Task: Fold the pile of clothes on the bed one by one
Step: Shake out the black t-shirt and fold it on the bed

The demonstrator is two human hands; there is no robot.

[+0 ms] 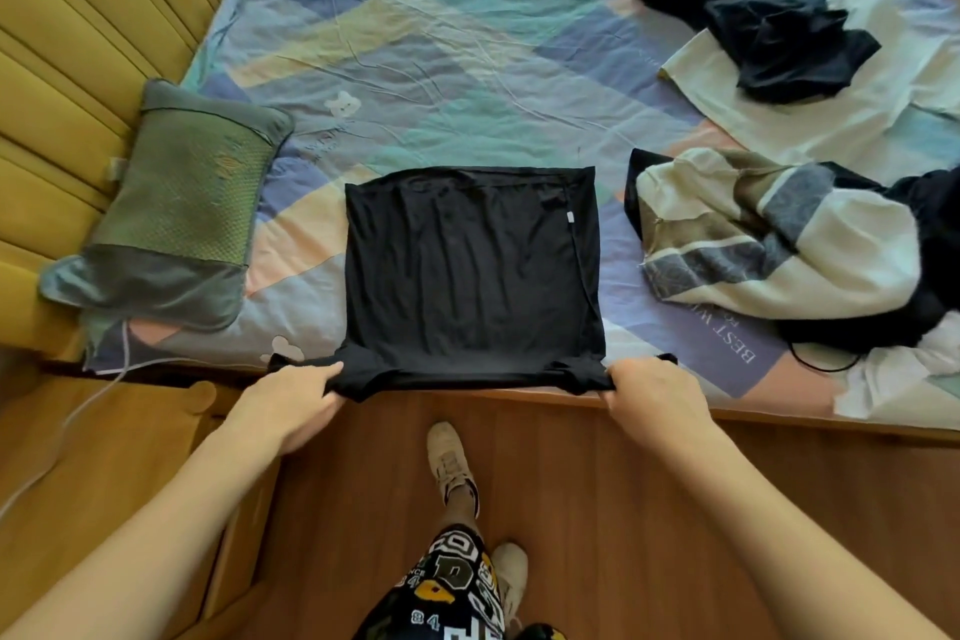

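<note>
At the far left a ribbed, mustard-yellow padded headboard (78, 42) runs along the bed. Against it lies a green pillow (171, 208) with a quilted, dimpled upper part and a smooth grey-green band at its near end; a thin white cable (78, 416) trails from under it over the bed edge. The bedsheet (441, 42) is thin, creased cotton printed in slanted blocks of teal, lilac, peach and cream.

In the middle, near the front edge, a black T-shirt (470, 270) of soft, slightly sheened knit lies flat in a near-square shape, sides folded in, with a small white tag near its upper right. The left hand (296, 403) has its fingers closed on the shirt's near left corner, and the right hand (657, 398) has its fingers closed on the near right corner, both at the wooden bed rail (727, 411).

To the right sits a crumpled garment (748, 244) striped in cream, grey and olive, over dark fabric. Farther back, a rumpled black garment (753, 10) rests partly on a flat cream cloth (831, 94).
</note>
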